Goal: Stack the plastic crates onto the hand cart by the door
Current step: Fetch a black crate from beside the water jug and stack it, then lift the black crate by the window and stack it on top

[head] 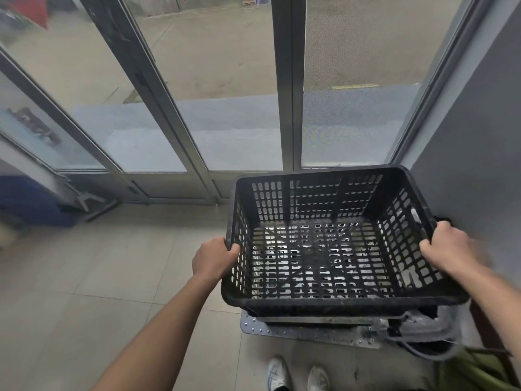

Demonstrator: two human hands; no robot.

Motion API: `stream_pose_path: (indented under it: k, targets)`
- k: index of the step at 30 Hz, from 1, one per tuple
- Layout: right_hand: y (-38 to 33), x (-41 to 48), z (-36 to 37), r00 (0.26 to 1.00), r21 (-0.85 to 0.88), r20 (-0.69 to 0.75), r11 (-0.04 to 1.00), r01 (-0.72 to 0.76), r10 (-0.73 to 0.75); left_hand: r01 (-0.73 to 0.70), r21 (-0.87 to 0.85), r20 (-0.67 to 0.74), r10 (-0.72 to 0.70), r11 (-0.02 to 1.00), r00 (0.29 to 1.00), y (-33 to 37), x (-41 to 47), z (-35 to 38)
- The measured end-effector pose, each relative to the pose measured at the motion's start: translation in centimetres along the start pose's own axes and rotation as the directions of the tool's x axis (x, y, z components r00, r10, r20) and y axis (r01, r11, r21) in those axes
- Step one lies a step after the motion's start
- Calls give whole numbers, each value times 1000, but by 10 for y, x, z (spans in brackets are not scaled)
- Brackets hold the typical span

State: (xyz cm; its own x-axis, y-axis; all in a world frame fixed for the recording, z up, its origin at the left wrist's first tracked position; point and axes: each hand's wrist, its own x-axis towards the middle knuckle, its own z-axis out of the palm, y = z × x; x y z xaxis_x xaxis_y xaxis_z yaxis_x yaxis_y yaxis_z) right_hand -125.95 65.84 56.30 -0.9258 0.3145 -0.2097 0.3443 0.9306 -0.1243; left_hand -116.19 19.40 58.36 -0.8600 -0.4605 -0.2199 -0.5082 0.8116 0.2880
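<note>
Glass doors (197, 80) in metal frames are filling the upper half of the view, standing just beyond a pale tiled floor (84, 277), with a grey wall (479, 136) running down the right side. A black plastic crate (332, 238) is sitting upright and empty in the corner by the doors, over the riveted metal deck of the hand cart (304, 331) (whether it is resting on the deck or held just above it cannot be told). Both bare arms are reaching forward and down, well apart. The left hand (212, 258) is clamping the crate's left rim, thumb hooked inside. The right hand (445, 246), slightly blurred, is gripping the right rim, fingers curled over the edge. Two white shoes (296, 375) are standing just behind the cart
</note>
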Motion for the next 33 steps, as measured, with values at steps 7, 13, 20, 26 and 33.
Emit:
stream_pose_path:
  k: [7,13,20,26,33]
  targets:
    - [-39,-35,-39,988,-151,-117,985,81,-99,-2,20,59,1,1000,998,-5,2,-10]
    - [-54,-41,-53,981,-145,-22,972,185,-190,-4,78,11,4,997,1000,5,5,-37]
    - [-69,-54,-59,973,-133,45,964,231,-227,-59,71,-15,60,996,998,7,20,-49]
    - [-86,-65,-54,982,-131,62,974,187,-180,-161,87,-38,165,983,986,-7,55,-57]
    - [-133,-94,-38,998,-102,37,993,62,-58,-268,61,26,267,962,963,-42,118,-80]
